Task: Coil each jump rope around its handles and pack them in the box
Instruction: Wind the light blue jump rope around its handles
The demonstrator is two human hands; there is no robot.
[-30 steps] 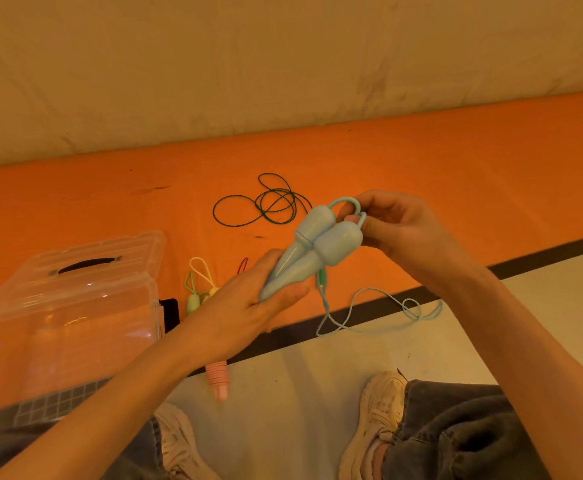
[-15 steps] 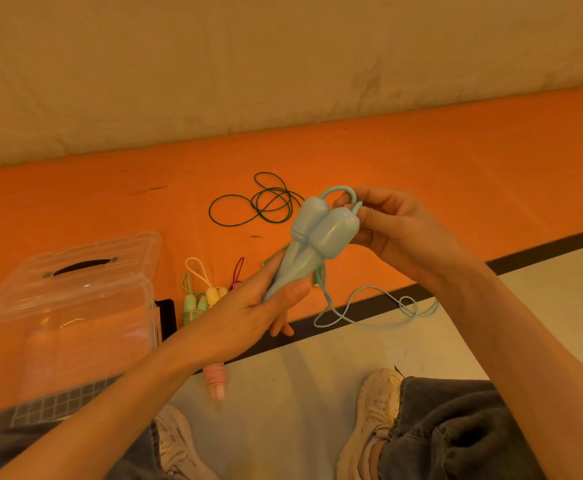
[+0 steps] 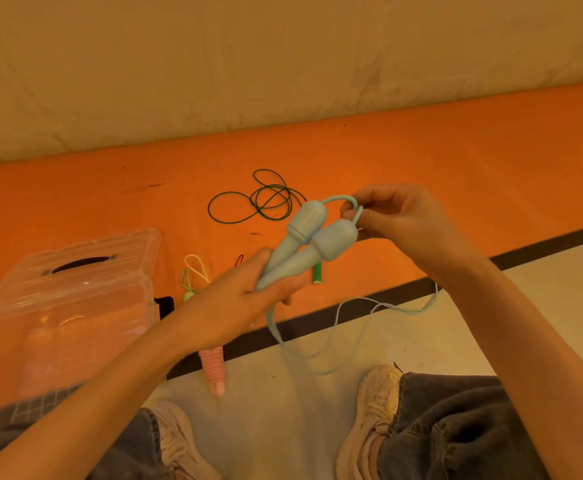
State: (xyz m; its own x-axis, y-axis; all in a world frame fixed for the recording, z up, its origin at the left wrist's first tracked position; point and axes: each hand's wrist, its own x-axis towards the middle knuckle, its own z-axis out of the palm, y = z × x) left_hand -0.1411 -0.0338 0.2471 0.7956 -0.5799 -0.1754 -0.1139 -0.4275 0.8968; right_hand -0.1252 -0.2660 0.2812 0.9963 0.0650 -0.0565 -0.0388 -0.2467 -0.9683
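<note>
My left hand (image 3: pixel 234 303) grips the thin ends of two light blue jump rope handles (image 3: pixel 312 239), held side by side and pointing up to the right. At their thick ends my right hand (image 3: pixel 400 220) pinches the light blue cord (image 3: pixel 340 199) where it loops out of the handles. The rest of that cord (image 3: pixel 387 306) hangs down and trails over the floor. The clear plastic box (image 3: pixel 65 306) stands at the left with its lid raised.
A dark green rope (image 3: pixel 258 199) lies loosely coiled on the orange mat (image 3: pixel 456 150), with its green handle (image 3: pixel 317 274) near the blue handles. A pink handle (image 3: pixel 213 368) and yellow-green handles with loops (image 3: pixel 193 275) lie beside the box. My shoes and knees are below.
Both hands have lifted the handles slightly. The hanging cord has swung and now blurs below my left hand. My right hand still pinches the loop at the handle tops.
</note>
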